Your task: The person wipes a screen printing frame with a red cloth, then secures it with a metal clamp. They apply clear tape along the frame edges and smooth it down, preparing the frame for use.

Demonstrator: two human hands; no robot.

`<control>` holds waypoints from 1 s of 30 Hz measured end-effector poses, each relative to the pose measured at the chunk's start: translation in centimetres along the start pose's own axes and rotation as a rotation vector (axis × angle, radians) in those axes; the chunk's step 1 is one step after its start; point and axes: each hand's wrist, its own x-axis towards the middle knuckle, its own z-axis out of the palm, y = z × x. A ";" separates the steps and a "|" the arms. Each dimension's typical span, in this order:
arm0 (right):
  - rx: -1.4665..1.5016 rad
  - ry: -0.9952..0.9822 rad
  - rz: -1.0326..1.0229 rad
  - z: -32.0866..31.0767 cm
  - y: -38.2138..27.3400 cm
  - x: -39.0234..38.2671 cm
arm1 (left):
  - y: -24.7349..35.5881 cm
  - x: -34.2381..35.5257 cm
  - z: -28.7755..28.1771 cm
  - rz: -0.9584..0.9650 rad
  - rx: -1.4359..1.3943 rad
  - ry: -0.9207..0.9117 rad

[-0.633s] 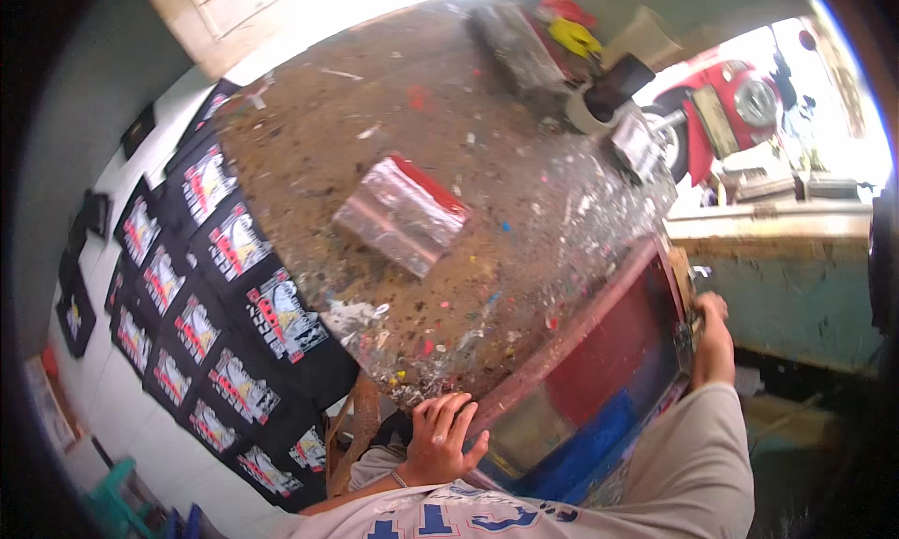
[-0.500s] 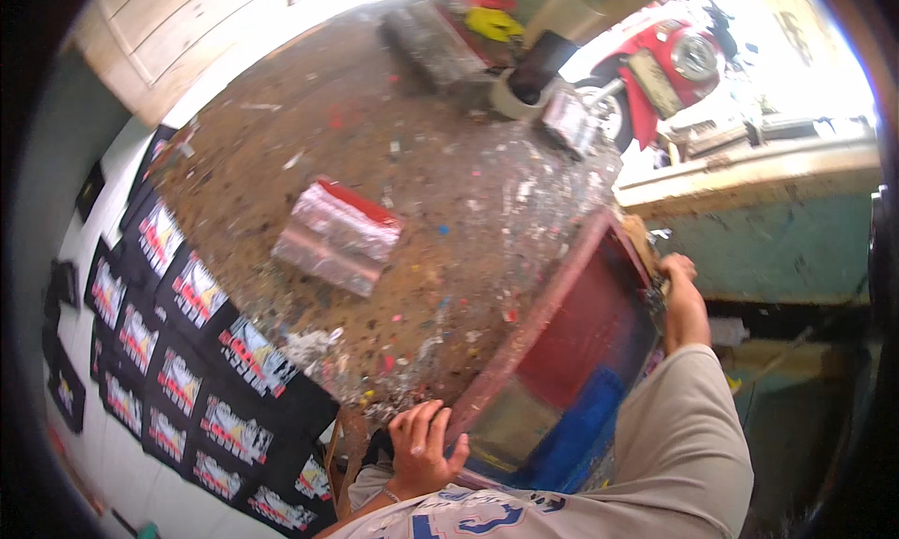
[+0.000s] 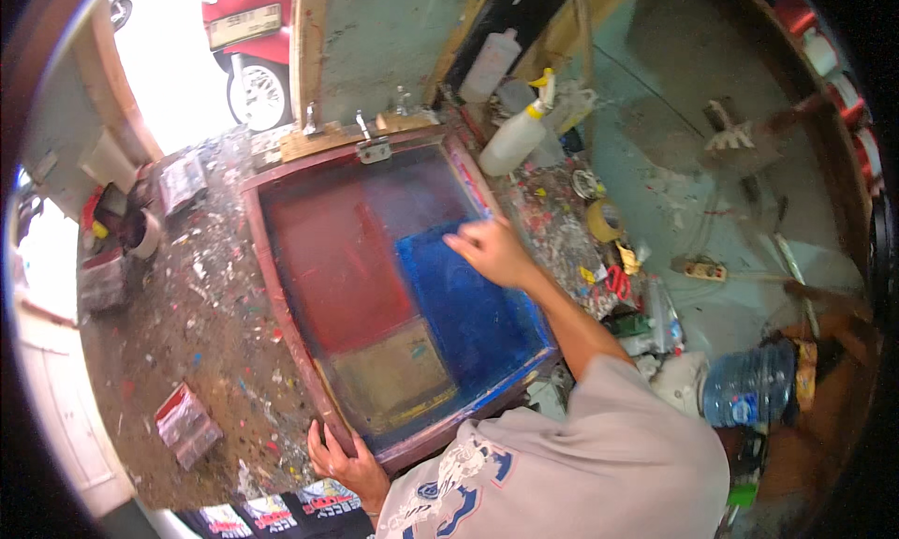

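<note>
A silk-screen frame [image 3: 278,286] with reddish wooden bars lies on the worktable in front of me. Its mesh shows a dark red area [image 3: 342,272], a blue area [image 3: 473,314] and a tan patch [image 3: 393,375]. At its far end a metal hinge clamp [image 3: 373,149] sits on the bar. My left hand [image 3: 348,466] grips the near left corner, fingers along the outside and thumb on the bar. Over the right part of the mesh is my right hand [image 3: 494,251], its fingers curled in. Whatever those fingers may hold is hidden.
A folded foil-like packet with a red edge [image 3: 187,428] lies on the stained table [image 3: 187,324]. A spray bottle [image 3: 515,138], tape roll [image 3: 604,219] and red scissors [image 3: 618,282] are at right. Dark printed shirts [image 3: 272,518] lie near left. A water jug [image 3: 749,384] stands far right.
My view has swung to the right, bringing the whole screen frame into the middle. My right hand has left the far clamp area and come over the mesh; my left stays at the near corner.
</note>
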 end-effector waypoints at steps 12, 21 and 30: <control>0.155 0.197 0.599 -7.9 7.2 -17.4 | 0.9 0.7 -1.5 0.069 -0.006 -0.058; 0.191 0.343 0.576 -9.4 13.2 -26.7 | -1.4 0.7 -1.1 0.149 0.089 -0.045; -0.139 0.522 0.610 -15.9 22.0 -28.9 | -2.2 2.1 -0.5 0.043 0.337 -0.057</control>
